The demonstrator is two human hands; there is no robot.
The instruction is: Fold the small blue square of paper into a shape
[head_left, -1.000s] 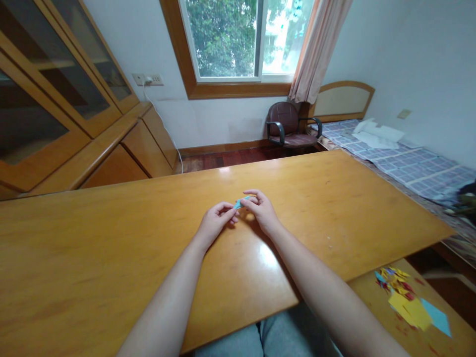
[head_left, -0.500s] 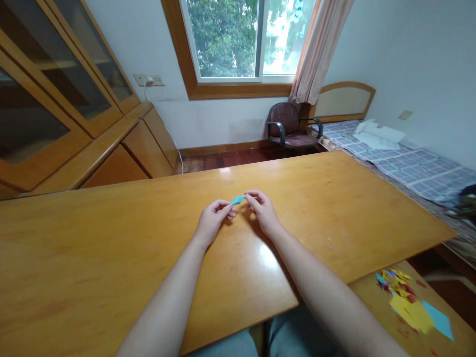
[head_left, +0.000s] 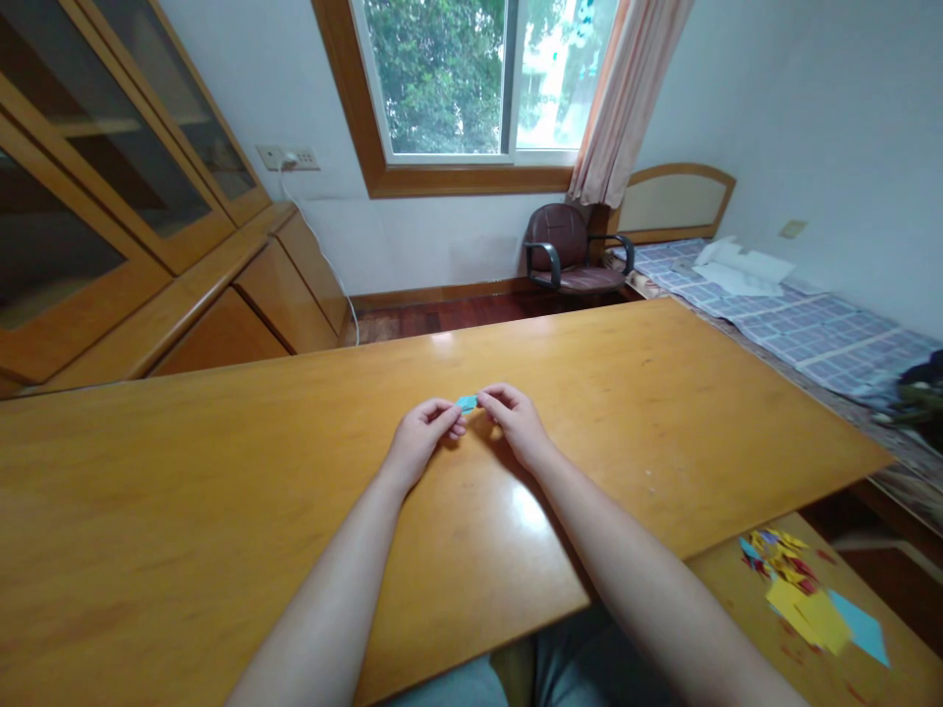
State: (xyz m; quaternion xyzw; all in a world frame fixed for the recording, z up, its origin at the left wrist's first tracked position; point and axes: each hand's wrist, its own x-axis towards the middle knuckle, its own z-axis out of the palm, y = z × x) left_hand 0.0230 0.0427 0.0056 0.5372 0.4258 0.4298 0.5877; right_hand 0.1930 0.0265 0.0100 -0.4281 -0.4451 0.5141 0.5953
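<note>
A small piece of folded blue paper (head_left: 467,404) is held between my two hands, a little above the wooden table (head_left: 221,471). My left hand (head_left: 425,432) pinches its left end between thumb and fingers. At its right end, my right hand (head_left: 514,417) has thumb and forefinger closed on the paper. The fingertips partly cover the paper, so its full folded shape cannot be made out.
On a lower surface at the right lie a pile of small folded papers (head_left: 785,560), yellow sheets (head_left: 808,614) and a blue sheet (head_left: 860,626). Beyond the table stand a brown armchair (head_left: 564,250), a bed (head_left: 796,309) and a glass-door cabinet (head_left: 147,265).
My right hand has moved slightly left and down, closer to my left hand. The blue paper between them looks shorter and less stretched out. The view has shifted a little.
</note>
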